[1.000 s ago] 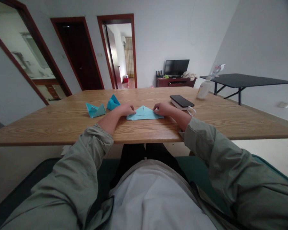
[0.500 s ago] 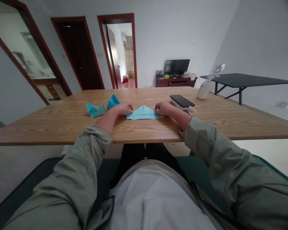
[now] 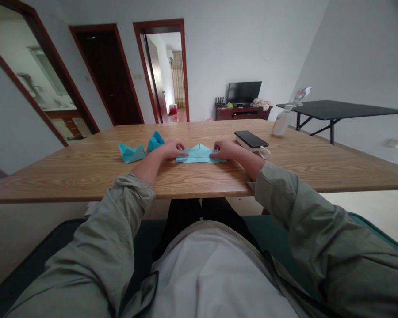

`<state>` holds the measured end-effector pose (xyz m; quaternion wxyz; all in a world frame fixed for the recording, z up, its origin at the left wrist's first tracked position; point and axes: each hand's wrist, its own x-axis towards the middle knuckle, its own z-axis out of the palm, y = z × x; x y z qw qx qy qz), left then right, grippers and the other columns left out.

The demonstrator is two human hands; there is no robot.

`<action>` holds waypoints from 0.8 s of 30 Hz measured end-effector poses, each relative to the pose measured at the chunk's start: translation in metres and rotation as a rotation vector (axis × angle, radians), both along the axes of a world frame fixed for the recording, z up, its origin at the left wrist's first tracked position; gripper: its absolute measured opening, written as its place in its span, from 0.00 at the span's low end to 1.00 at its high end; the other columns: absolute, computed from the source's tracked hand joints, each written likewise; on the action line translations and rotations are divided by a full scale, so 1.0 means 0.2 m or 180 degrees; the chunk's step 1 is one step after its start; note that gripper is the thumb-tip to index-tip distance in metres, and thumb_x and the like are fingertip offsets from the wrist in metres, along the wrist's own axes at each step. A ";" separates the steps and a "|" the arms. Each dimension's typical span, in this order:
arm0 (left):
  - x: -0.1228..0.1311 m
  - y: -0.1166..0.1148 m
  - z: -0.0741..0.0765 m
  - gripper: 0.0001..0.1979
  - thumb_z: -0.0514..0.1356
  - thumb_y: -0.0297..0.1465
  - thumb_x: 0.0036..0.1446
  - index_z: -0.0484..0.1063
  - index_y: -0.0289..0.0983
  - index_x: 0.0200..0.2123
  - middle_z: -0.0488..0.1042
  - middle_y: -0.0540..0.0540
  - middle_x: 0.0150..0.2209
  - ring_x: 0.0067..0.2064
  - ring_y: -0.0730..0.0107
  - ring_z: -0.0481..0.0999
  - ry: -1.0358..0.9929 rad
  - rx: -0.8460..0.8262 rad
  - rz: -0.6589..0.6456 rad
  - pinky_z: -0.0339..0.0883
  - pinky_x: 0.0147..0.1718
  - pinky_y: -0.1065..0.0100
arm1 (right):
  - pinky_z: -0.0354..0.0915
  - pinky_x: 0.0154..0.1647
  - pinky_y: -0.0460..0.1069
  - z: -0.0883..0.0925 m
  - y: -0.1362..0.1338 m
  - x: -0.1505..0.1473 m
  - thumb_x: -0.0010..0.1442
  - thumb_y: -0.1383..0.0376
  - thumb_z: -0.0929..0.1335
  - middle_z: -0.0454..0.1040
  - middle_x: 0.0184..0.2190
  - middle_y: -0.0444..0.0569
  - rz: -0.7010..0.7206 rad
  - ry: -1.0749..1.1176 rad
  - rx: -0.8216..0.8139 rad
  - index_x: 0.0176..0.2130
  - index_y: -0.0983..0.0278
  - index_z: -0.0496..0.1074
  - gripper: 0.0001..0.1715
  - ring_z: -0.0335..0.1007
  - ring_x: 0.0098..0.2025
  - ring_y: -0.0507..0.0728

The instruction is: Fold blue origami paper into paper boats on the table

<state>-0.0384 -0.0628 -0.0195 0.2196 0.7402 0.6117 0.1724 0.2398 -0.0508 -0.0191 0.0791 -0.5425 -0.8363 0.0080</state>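
Note:
A light blue sheet of folded paper [image 3: 200,154] lies on the wooden table, with a peak at its back and a long strip along its front edge. My left hand [image 3: 173,150] grips its left end, thumb on top and fingers curled behind. At the right end, my right hand [image 3: 223,149] holds it the same way, thumb pointing inward. Just left of my left hand stand two folded blue paper pieces: a lighter one [image 3: 132,153] and, behind it, a deeper blue one [image 3: 155,141].
On the wooden table [image 3: 285,168], a black phone [image 3: 251,139] rests on a white block with a white cable loop [image 3: 264,153], right of my right hand. Farther right is a clear pump bottle [image 3: 282,121]. A black folding table [image 3: 338,110] stands beyond.
Both thumbs have moved inward onto the paper. The paper sits slightly farther back, its peak looks lower, and its front strip shows more distinctly.

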 end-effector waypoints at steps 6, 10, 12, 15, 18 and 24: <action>0.00 0.02 0.00 0.23 0.68 0.40 0.47 0.78 0.36 0.46 0.77 0.43 0.46 0.34 0.70 0.75 0.0276 0.0380 -0.0089 0.67 0.29 0.72 | 0.65 0.41 0.49 0.00 0.01 0.00 0.54 0.51 0.72 0.77 0.46 0.56 0.0001 0.0050 0.0060 0.48 0.64 0.74 0.27 0.74 0.43 0.61; 0.00 0.01 0.01 0.22 0.68 0.36 0.46 0.78 0.35 0.45 0.79 0.44 0.42 0.36 0.69 0.76 0.0243 0.0426 -0.0200 0.67 0.32 0.73 | 0.65 0.40 0.49 0.01 -0.01 0.00 0.54 0.53 0.72 0.77 0.46 0.55 0.0041 0.0051 0.0145 0.47 0.64 0.74 0.25 0.73 0.42 0.60; 0.00 0.01 0.01 0.21 0.67 0.35 0.46 0.78 0.34 0.45 0.79 0.45 0.40 0.36 0.68 0.76 0.0273 0.0413 -0.0241 0.67 0.33 0.73 | 0.64 0.39 0.48 0.01 -0.01 -0.01 0.54 0.54 0.72 0.78 0.46 0.55 0.0088 0.0053 0.0176 0.47 0.64 0.74 0.24 0.73 0.42 0.60; -0.01 0.02 0.00 0.20 0.65 0.34 0.46 0.78 0.35 0.44 0.80 0.46 0.39 0.37 0.67 0.77 0.0356 0.0480 -0.0309 0.68 0.34 0.72 | 0.64 0.39 0.48 0.01 -0.02 -0.01 0.53 0.56 0.72 0.78 0.45 0.54 0.0114 0.0098 0.0193 0.46 0.65 0.75 0.23 0.73 0.41 0.59; -0.02 0.03 -0.01 0.20 0.64 0.33 0.48 0.78 0.34 0.45 0.80 0.45 0.40 0.38 0.66 0.77 0.0367 0.0488 -0.0403 0.68 0.35 0.72 | 0.64 0.38 0.48 0.01 -0.02 -0.01 0.53 0.59 0.71 0.78 0.45 0.54 0.0102 0.0110 0.0188 0.47 0.64 0.74 0.22 0.73 0.41 0.59; -0.01 0.01 -0.01 0.20 0.58 0.27 0.52 0.74 0.34 0.50 0.79 0.44 0.41 0.38 0.69 0.76 0.0408 0.0429 -0.0438 0.67 0.35 0.73 | 0.64 0.37 0.47 0.01 -0.02 -0.01 0.54 0.68 0.67 0.78 0.47 0.54 -0.0035 0.0245 0.0058 0.50 0.63 0.73 0.22 0.74 0.42 0.59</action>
